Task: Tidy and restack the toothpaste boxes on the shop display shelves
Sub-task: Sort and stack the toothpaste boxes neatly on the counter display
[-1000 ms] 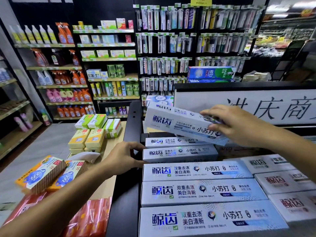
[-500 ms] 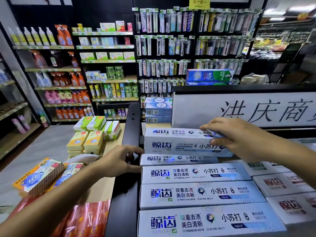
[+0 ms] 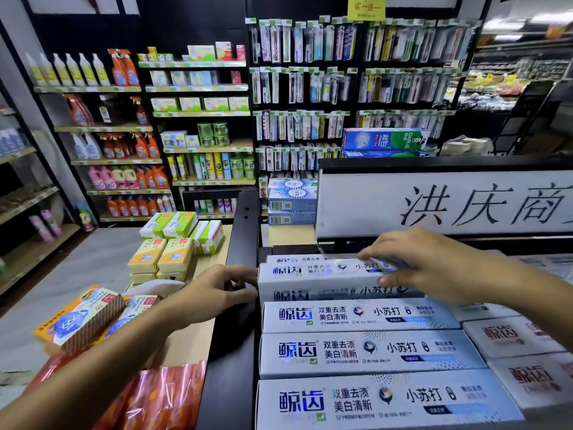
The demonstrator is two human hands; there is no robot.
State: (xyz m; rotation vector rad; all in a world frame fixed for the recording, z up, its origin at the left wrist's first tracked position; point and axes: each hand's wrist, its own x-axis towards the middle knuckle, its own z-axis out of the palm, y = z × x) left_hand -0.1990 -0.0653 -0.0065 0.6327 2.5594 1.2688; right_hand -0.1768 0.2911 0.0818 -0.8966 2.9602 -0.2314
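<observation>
Since the earlier frames, your toothpaste box (image 3: 322,276) has come down from the air onto the rear of the white box row (image 3: 356,352), atop the stack; placement is nearly complete. Your right hand (image 3: 434,268) lies palm down, gripping its right end. Your left hand (image 3: 217,290), fingers loosely curled around nothing, touches its left end.

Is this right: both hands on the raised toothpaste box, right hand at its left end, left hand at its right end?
No, the hands are swapped. The head view shows the left hand at the left end of the raised toothpaste box and the right hand at its right end.
</observation>
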